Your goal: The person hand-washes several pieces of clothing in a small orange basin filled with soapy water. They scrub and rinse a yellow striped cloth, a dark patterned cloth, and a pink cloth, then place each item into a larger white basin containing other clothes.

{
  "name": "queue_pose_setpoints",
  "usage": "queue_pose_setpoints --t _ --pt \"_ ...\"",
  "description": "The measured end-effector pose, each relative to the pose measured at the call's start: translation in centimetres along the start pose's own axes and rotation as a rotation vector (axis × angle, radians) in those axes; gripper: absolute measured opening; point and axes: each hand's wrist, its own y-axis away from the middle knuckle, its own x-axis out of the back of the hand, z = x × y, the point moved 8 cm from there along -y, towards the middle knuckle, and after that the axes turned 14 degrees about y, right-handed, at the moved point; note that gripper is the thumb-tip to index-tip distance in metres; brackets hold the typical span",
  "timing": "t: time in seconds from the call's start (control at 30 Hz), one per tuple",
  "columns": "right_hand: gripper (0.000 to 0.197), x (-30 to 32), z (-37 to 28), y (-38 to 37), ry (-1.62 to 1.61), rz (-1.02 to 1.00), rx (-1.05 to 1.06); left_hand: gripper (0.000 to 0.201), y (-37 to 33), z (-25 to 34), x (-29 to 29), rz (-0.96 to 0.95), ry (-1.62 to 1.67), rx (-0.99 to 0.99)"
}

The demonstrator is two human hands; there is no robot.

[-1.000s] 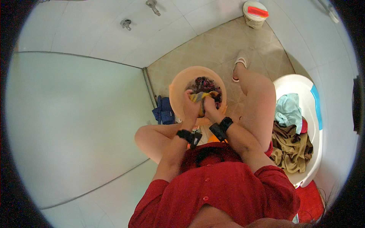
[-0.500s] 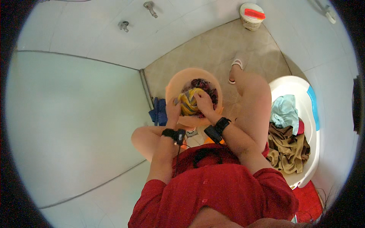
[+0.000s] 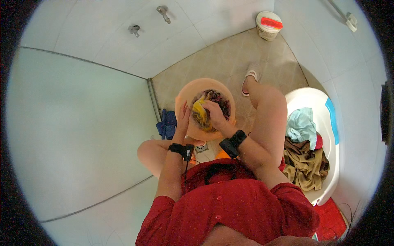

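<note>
Between my knees stands an orange plastic basin point(image 3: 185, 91) with wet dark, patterned clothes point(image 3: 223, 107) in it. My right hand point(image 3: 214, 112) is closed on a yellow and grey striped cloth point(image 3: 199, 107), which lies bunched at the middle of the basin. Over the basin's left side is my left hand point(image 3: 183, 116), its fingers stretched out and holding nothing. Whether that hand touches the basin's wall, I cannot tell. Black straps with small devices sit on both my wrists.
To the right, a white tub point(image 3: 333, 162) holds a light blue garment point(image 3: 303, 123) and brown clothes point(image 3: 310, 168). Blue slippers point(image 3: 167, 124) lie left of the basin. A lidded bucket point(image 3: 269, 26) stands in the far corner. Two taps point(image 3: 164, 14) stick out from the wall.
My left hand has let go of the striped cloth and moved to the basin's left side. The cloth has sunk lower among the other clothes, still in my right hand.
</note>
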Motion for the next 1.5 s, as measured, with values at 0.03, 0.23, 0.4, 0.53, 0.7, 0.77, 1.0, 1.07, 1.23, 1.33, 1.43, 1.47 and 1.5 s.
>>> queue_pose_setpoints --t 0.03,0.23,0.4,0.53,0.7,0.77,1.0,1.07,1.23,1.33,1.43,1.47,1.5 --pt "0.021 -0.4 -0.6 -0.1 -0.072 -0.055 -0.002 0.057 -0.5 -0.7 -0.1 -0.019 0.037 0.016" --pt "0.020 -1.7 -3.4 0.6 -0.750 -0.292 -0.187 0.059 -0.5 -6.0 -0.8 -0.008 0.381 0.238" --pt "0.024 1.3 -3.3 -1.2 -0.626 -0.164 -0.201 0.054 2.1 -4.0 -3.9 -0.196 0.449 0.248" --pt "0.026 3.9 -1.8 -2.6 -0.415 -0.060 -0.178 0.045 4.2 0.1 -3.2 -0.284 -0.059 0.143" --pt "0.025 4.4 -0.2 -3.2 -0.392 -0.039 -0.193 0.037 3.3 3.7 1.0 -0.023 0.336 0.097" --pt "0.026 3.3 0.2 -2.9 -0.448 -0.084 -0.134 0.034 2.6 4.3 1.4 0.083 0.755 0.128" --pt "0.035 2.2 10.8 -0.3 -0.486 0.149 -0.560 0.029 4.6 6.2 -7.4 0.125 0.185 -0.178" --pt "0.036 3.0 12.6 -0.2 -0.270 0.180 -0.585 0.031 4.2 5.6 -9.5 0.121 -0.052 -0.198" --pt "0.038 0.4 12.5 1.8 0.071 0.078 -0.644 0.039 1.0 7.1 -7.2 0.371 -0.246 -0.251" --pt "0.039 -1.2 10.5 2.9 -0.263 0.082 -0.666 0.041 2.0 9.1 -7.9 0.334 -0.315 -0.380" --pt "0.039 0.3 9.4 2.6 -0.450 0.109 -0.715 0.040 4.8 8.6 -10.0 0.295 -0.297 -0.367" --pt "0.038 0.8 9.9 3.2 -0.352 0.109 -0.779 0.040 4.4 7.3 -10.5 0.212 -0.154 -0.237" --pt "0.037 2.1 10.2 2.6 -0.211 0.169 -0.806 0.041 4.3 5.6 -11.3 0.104 -0.028 -0.068"
